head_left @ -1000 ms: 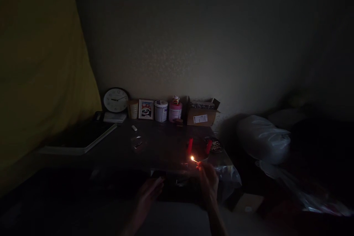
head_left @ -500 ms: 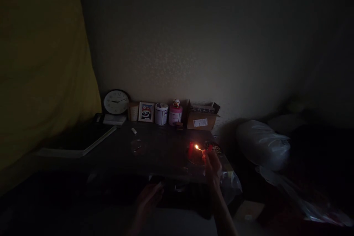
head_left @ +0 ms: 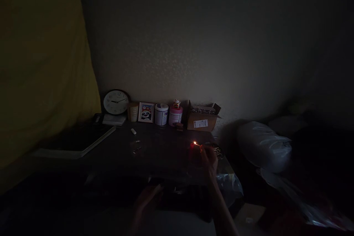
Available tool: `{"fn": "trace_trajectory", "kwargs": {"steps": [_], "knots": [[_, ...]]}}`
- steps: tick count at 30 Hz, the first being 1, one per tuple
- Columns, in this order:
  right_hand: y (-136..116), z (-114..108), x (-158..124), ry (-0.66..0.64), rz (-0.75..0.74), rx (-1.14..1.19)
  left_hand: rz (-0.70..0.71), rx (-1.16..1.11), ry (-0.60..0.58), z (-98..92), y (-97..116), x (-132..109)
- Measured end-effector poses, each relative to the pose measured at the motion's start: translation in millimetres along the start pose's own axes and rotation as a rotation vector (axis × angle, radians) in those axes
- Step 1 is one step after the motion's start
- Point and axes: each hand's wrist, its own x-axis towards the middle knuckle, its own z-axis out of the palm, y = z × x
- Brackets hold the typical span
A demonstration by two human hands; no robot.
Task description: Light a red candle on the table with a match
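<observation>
My right hand (head_left: 209,159) pinches a burning match (head_left: 197,144) over the right part of the dark table. Its small flame is at the top of a short red candle (head_left: 191,146), of which little shows in the gloom. Just behind my right hand lies a round dish of matchsticks (head_left: 218,150), partly hidden by the fingers. My left hand (head_left: 149,194) is low at the near side of the table, its fingers closed around something dark that I cannot make out.
Along the wall stand a clock (head_left: 116,101), a panda picture frame (head_left: 146,112), a white tin (head_left: 161,114), a pink tin (head_left: 175,116) and an open cardboard box (head_left: 201,120). A white eraser-like piece (head_left: 133,131) lies on the table (head_left: 163,147). White plastic bags (head_left: 264,145) are at right.
My right hand has moved slightly left and up, bringing the match flame to the candle's top. The flame looks smaller and the red glow has dimmed. My left hand has hardly moved.
</observation>
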Motion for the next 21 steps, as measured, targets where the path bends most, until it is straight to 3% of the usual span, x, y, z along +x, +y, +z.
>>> {"fn": "trace_trajectory", "kwargs": {"steps": [9,17,21], "knots": [[8.8,8.5,0.0,-0.017,0.007,0.001,0.020,-0.008,0.001,-4.5,0.8,0.5],[8.2,10.1,1.2,-0.025,0.008,-0.003,-0.088,0.064,-0.034,-4.0,14.2,17.1],[10.8,12.2,1.8,-0.023,0.004,-0.008,-0.069,0.056,-0.050,-0.3,16.2,5.1]]}}
